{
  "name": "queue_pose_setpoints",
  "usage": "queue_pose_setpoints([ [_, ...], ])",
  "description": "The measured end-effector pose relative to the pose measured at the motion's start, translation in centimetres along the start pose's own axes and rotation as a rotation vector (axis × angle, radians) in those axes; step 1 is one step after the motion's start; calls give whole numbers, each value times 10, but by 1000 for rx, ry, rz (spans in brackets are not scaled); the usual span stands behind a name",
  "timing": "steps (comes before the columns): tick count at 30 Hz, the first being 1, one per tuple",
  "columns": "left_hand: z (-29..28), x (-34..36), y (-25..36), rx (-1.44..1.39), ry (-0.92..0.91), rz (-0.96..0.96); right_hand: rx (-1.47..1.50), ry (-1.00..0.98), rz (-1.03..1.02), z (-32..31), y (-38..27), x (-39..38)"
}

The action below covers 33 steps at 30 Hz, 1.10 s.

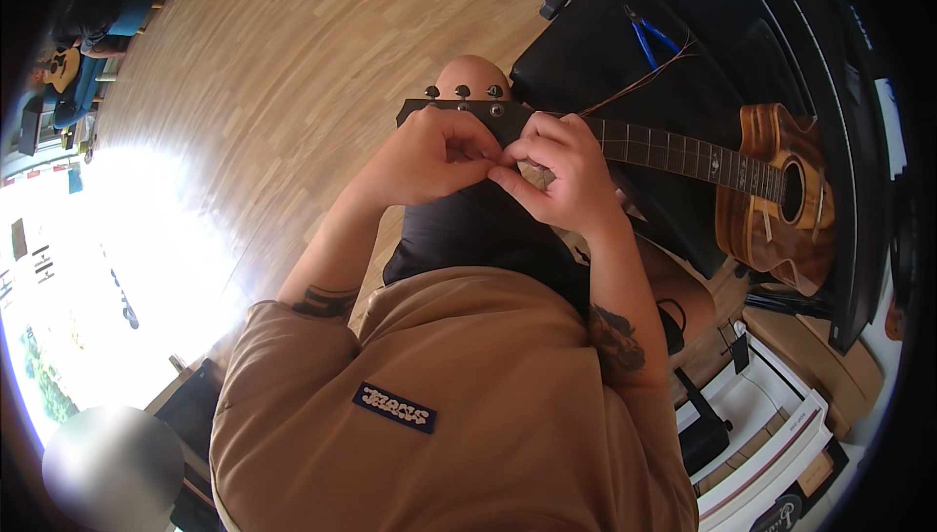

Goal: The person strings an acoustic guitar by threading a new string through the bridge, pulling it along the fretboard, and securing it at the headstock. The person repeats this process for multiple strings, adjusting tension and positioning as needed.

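An acoustic guitar with a brown wooden body lies with its neck pointing left. Its dark headstock, with several black tuning pegs, rests over my knee. My left hand is closed in front of the headstock, its fingertips pinched together. My right hand is closed too, beside the nut end of the neck. The fingertips of both hands meet; whatever they pinch is too small to make out. Thin copper-coloured strings run loose from near the right hand toward the upper right.
Blue-handled pliers lie on the black surface at the upper right. White and brown boxes stand at the lower right. A wooden floor stretches to the left. Far off, a person holds another guitar.
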<state>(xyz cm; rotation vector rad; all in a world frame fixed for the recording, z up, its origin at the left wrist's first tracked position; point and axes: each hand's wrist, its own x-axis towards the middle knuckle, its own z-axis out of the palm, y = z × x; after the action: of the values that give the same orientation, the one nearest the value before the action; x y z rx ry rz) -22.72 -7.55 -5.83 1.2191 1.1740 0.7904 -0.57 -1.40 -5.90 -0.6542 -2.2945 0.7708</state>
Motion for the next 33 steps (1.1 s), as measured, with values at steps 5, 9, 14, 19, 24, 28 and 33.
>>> queue_pose_setpoints([
  [5,1,0,-4,-305,138,-130,-57,33,-85,5,-1,-3],
  [9,6,1,-7,-659,234,-164,-65,111,-98,14,3,-1],
  [14,0,6,-9,-802,221,-167,-51,158,-28,18,5,-1],
  [19,-2,6,-7,-658,110,-128,-38,131,-31,18,7,-1],
  [24,-4,6,-12,-907,54,-110,-18,122,-31,16,7,-1],
  [28,-8,4,-18,-1038,-26,-66,-20,127,-35,17,8,-2],
  [33,-8,5,-18,-1214,-4,-67,-29,106,-17,17,10,-3],
])
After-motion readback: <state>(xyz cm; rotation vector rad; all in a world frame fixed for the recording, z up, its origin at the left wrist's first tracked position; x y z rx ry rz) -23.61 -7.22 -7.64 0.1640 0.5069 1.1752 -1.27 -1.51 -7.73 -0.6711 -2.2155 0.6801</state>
